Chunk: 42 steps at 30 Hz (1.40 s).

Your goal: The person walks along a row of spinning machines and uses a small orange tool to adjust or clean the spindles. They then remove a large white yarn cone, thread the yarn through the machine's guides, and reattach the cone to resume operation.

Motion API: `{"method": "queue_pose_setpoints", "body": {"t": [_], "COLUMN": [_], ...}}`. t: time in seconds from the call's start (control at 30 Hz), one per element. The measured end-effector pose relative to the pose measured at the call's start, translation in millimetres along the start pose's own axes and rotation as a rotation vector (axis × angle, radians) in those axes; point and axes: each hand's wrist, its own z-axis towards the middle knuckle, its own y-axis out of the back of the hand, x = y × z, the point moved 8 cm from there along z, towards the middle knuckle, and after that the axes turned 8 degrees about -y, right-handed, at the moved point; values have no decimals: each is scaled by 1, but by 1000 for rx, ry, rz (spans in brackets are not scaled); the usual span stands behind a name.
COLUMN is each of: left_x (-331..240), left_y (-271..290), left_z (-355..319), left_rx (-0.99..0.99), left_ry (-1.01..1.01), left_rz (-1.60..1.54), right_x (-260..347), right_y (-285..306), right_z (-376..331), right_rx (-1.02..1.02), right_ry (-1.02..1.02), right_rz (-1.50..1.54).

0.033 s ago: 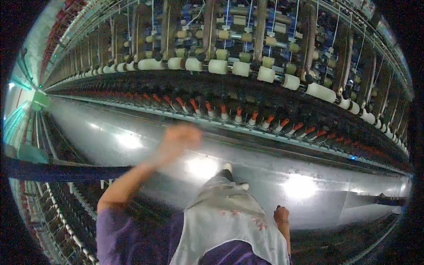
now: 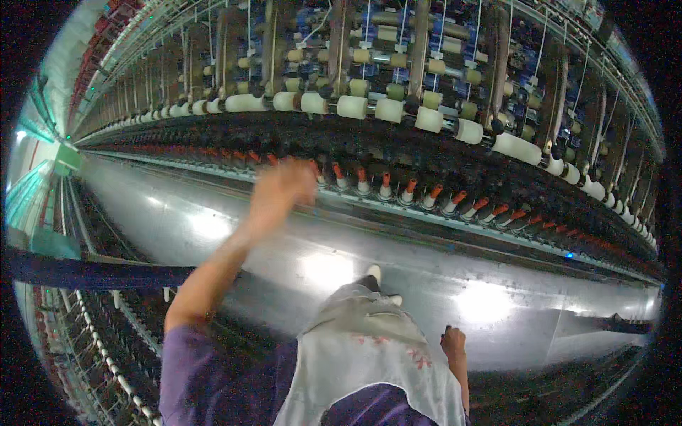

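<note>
I have the left hand [image 2: 283, 189] by the bobbin row [image 2: 386, 184]; rollers [image 2: 352, 107] beyond it, floor [image 2: 426, 266] before it; right hand [image 2: 453, 342] right of the apron [image 2: 376, 358].

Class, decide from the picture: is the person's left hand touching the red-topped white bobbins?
Cannot tell. In the head view, the blurred left hand overlaps the red-topped white bobbins, but the blur hides any contact or gap.

Offering no readable word, number, brand or sign anywhere. Showing only red marks [image 2: 420, 358] on the front of the pale apron [image 2: 341, 383]. Sitting in two small groups across the cloth, one near its middle and another further right. Appearing too small and blurred for reading, and leaving unclear whether lettering or ornament.
</note>
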Motion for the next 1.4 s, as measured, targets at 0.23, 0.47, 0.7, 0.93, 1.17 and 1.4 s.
{"method": "queue_pose_setpoints", "body": {"t": [0.23, 0.47, 0.7, 0.93, 1.17, 1.4], "left_x": [24, 59, 82, 37, 156, 150], "left_y": [78, 104, 97, 88, -42, -36], "left_z": [191, 234, 220, 155, -40, -77], "left_rx": [-577, -721, -844, -699, -44, -167], "left_ry": [111, 217, 460, -109, 340, 220], "left_rz": [233, 584, 29, 149, 719, 772], "right_x": [28, -8, -8, -16, -26, -14], "right_y": [84, 51, -26, -13, 8, 56], "right_z": [97, 71, 67, 86, 84, 114], "right_rx": [-38, 33, 129, 11, 4, 60], "right_ry": [-61, -190, -167, -182, -73, 1], "right_rz": [319, 214, 269, 295, 193, 83]}}
